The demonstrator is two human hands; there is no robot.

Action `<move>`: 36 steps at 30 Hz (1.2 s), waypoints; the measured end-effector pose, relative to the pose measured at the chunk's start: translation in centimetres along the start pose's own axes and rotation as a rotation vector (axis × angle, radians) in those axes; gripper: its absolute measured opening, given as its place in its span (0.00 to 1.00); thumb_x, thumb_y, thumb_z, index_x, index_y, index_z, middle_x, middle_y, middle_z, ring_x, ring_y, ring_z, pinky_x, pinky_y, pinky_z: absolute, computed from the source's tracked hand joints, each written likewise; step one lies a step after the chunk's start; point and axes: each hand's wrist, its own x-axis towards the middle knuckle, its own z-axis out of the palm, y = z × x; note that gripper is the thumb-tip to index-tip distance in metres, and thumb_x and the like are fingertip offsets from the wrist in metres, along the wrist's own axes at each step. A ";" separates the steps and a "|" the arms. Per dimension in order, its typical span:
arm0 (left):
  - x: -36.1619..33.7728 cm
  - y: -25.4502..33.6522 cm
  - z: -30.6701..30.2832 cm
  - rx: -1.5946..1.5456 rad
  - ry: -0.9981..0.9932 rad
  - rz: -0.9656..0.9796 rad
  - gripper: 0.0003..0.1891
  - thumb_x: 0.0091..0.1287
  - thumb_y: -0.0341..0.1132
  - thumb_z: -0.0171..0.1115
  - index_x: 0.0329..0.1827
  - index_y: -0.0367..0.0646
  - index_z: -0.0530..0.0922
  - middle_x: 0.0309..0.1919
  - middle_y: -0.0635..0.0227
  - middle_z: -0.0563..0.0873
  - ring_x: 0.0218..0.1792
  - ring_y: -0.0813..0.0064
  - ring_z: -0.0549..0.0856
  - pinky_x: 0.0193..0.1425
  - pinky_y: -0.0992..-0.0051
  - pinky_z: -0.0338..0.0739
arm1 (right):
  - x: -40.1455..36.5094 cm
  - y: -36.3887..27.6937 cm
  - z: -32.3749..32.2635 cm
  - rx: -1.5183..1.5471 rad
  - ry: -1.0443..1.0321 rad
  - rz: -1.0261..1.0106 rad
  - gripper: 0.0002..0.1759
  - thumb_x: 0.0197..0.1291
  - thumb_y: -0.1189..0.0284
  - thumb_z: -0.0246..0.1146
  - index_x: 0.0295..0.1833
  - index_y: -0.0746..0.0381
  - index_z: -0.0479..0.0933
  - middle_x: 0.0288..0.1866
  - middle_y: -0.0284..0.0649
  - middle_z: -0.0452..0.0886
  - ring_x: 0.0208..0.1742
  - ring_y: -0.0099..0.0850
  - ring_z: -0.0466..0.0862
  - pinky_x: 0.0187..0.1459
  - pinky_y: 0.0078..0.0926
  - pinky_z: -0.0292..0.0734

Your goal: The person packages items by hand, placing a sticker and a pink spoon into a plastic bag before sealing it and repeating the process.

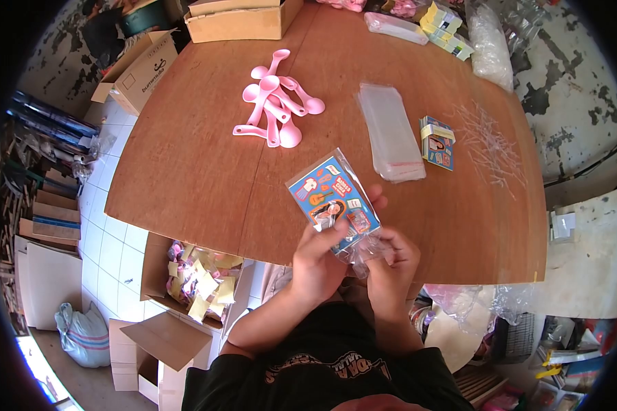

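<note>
A blue printed card in a transparent plastic bag (330, 188) is held tilted above the table's front edge. My left hand (315, 264) grips it, thumb across the front and fingers behind. My right hand (393, 264) is closed on the crumpled lower end of the same bag. Beyond the hands lies a stack of transparent plastic bags (391, 133). To its right is a banded stack of blue cards (437, 145). A pile of pink measuring spoons (273, 103) rests farther back on the left.
Thin whitish strips (490, 147) are scattered on the right of the brown table (185, 157). Along its back stand a cardboard box (236, 22) and a plastic-wrapped roll (490, 51). Below the left edge, an open carton (156, 270) holds pink and yellow packets.
</note>
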 end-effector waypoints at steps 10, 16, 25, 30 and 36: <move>-0.4 0.0 -1.0 -0.235 -0.016 -0.043 0.27 0.70 0.36 0.51 0.71 0.38 0.59 0.55 0.51 0.80 0.60 0.59 0.78 0.62 0.61 0.73 | -0.2 -0.6 1.7 -0.278 0.105 -0.279 0.10 0.54 0.83 0.65 0.42 0.66 0.78 0.45 0.43 0.80 0.41 0.27 0.81 0.42 0.21 0.77; -0.7 3.9 -3.3 -0.532 0.048 -0.042 0.25 0.68 0.35 0.53 0.68 0.42 0.63 0.47 0.54 0.83 0.49 0.53 0.83 0.60 0.54 0.73 | 1.2 -3.5 -1.1 -0.860 -0.409 -0.825 0.19 0.41 0.82 0.67 0.42 0.55 0.84 0.46 0.39 0.79 0.44 0.40 0.81 0.42 0.33 0.80; -0.5 6.7 -4.9 -0.459 0.301 0.307 0.20 0.72 0.42 0.49 0.61 0.39 0.68 0.38 0.59 0.81 0.44 0.59 0.81 0.58 0.54 0.73 | 14.4 -4.7 2.7 -0.570 -0.876 -0.418 0.13 0.56 0.72 0.65 0.47 0.64 0.81 0.37 0.38 0.84 0.38 0.23 0.82 0.40 0.21 0.75; -0.6 7.7 -4.8 -0.413 0.330 0.318 0.21 0.73 0.45 0.47 0.59 0.37 0.70 0.35 0.60 0.82 0.42 0.61 0.80 0.58 0.57 0.73 | 27.7 2.1 8.7 -0.830 -0.687 -0.430 0.14 0.65 0.75 0.57 0.54 0.63 0.78 0.33 0.34 0.82 0.35 0.19 0.79 0.39 0.19 0.74; -0.4 8.4 -5.6 -0.381 0.336 0.251 0.22 0.74 0.48 0.45 0.60 0.41 0.70 0.38 0.60 0.81 0.40 0.64 0.82 0.52 0.56 0.77 | 36.6 9.3 16.6 -0.915 -0.655 -0.316 0.15 0.59 0.80 0.55 0.50 0.66 0.81 0.41 0.42 0.85 0.43 0.29 0.82 0.45 0.27 0.76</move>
